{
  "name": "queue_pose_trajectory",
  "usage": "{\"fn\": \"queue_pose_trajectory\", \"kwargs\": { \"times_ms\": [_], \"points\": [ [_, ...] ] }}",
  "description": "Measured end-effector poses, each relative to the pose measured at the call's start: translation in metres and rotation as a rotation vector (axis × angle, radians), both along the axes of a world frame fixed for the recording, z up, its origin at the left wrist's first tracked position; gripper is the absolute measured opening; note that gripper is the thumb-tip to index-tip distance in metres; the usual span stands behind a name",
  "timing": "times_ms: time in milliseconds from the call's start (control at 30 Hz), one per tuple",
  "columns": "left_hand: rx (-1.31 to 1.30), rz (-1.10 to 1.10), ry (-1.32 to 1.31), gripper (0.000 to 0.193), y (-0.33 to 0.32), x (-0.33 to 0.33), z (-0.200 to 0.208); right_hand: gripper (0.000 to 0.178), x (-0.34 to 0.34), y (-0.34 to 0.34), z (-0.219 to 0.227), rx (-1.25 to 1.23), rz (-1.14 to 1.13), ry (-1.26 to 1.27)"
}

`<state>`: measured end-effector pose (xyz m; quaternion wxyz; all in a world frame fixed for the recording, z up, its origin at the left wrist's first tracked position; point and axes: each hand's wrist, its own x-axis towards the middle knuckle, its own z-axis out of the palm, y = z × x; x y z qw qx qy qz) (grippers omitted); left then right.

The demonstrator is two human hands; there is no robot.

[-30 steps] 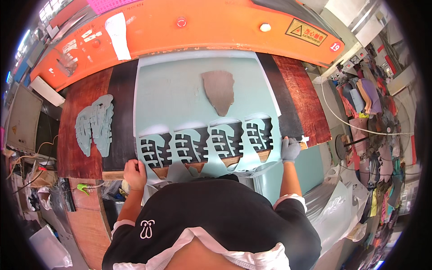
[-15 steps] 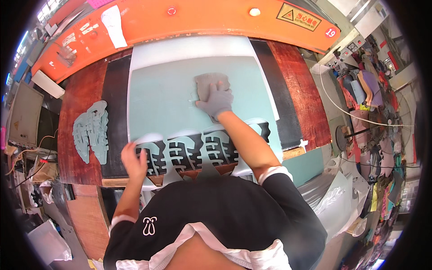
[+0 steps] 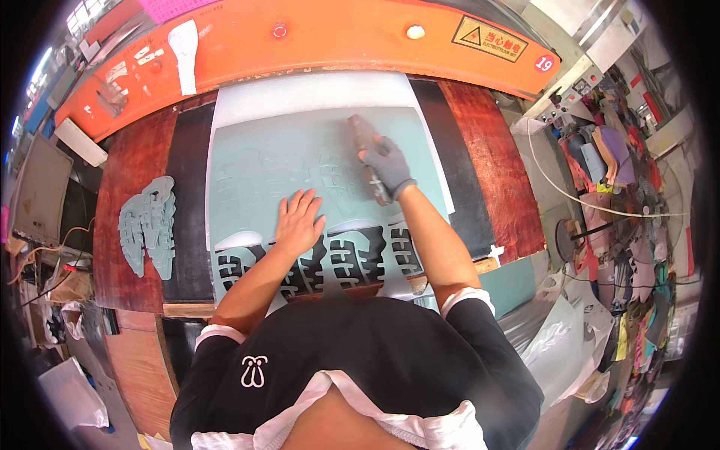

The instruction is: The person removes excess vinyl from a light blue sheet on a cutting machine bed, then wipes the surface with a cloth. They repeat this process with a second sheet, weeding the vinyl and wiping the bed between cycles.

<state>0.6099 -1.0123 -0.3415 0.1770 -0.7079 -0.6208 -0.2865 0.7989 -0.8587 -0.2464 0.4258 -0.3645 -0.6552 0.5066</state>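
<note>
- Grey-brown block (image 3: 364, 133): about 1 o'clock of sheet centre, tilted up edge-on, blurred. Contact with the sheet: can't tell.
- Right hand (image 3: 391, 166), grey-gloved: clamped on the block.
- Pale green sheet (image 3: 247, 196): under both hands, on a white underlay (image 3: 315, 97).
- Left hand (image 3: 298, 223), bare: about 7 o'clock, palm down on the sheet, fingers slightly apart, gripping nothing.
- Done: row of toothed openings (image 3: 346, 259) along the 6 o'clock edge; matching green pieces (image 3: 159, 229) piled toward 9.
- Left, by the look of it: the area above that row. Faint outlines show there; cut-through can't be judged.
- Orange beam (image 3: 345, 34): 12 o'clock.
</note>
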Motion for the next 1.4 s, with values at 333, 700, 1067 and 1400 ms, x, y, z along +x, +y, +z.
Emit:
{"fn": "queue_pose_trajectory", "kwargs": {
  "times_ms": [333, 700, 1067, 1400],
  "points": [
    [-0.019, 0.020, 0.004, 0.043, -0.005, 0.002, 0.003, 0.080, 0.041, 0.009, -0.006, 0.585, -0.388, -0.967],
    [-0.044, 0.040, 0.031, 0.042, -0.006, 0.001, 0.002, 0.072, 0.054, 0.014, -0.003, 0.592, -0.277, -0.943],
    [-0.041, 0.036, 0.037, 0.042, -0.010, -0.004, 0.004, 0.051, 0.161, -0.019, -0.079, 0.406, -0.621, -0.463],
    [-0.042, -0.039, 0.017, 0.040, -0.008, -0.017, 0.007, 0.023, 0.204, -0.122, -0.138, 0.422, -0.903, -0.639]
  ]
}}
